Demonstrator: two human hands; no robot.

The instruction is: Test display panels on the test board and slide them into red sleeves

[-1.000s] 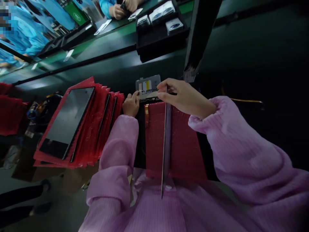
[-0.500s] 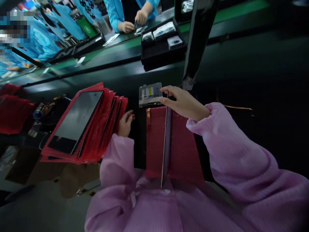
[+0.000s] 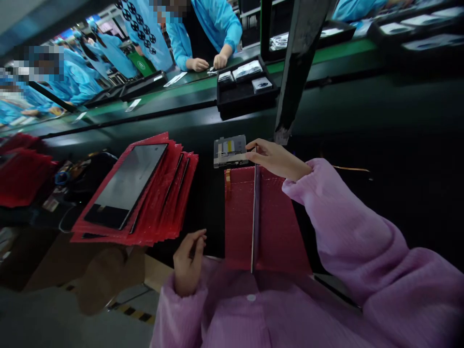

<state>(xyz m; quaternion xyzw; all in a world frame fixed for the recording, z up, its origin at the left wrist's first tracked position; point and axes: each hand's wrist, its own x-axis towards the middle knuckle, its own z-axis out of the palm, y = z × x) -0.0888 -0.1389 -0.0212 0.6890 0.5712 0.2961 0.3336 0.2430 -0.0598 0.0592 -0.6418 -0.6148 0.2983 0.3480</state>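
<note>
My right hand (image 3: 276,158) is closed at the top end of a thin flat screen panel (image 3: 254,217), pinching it between thumb and fingers. The panel stands on its edge, seen almost edge-on, above a red bubble-wrap sheet (image 3: 277,227). My left hand (image 3: 188,263) is left of the sheet, near the table's front edge. Its fingers are loosely bent, a little apart from the thumb, with nothing visible in them. A grey metal-backed module (image 3: 230,151) with a yellow label lies just beyond the sheet, beside my right fingertips.
At left is a stack of red bubble-wrap sleeves (image 3: 177,208) with a dark screen (image 3: 126,186) on top. More red sleeves (image 3: 21,179) lie farther left. A metal post (image 3: 299,67) rises beyond my right hand. Across the line, a blue-sleeved person works beside a black tray (image 3: 248,99).
My left hand has drawn back from beside the red stack toward my body. My right hand still holds the panel upright on edge. The view has shifted slightly.
</note>
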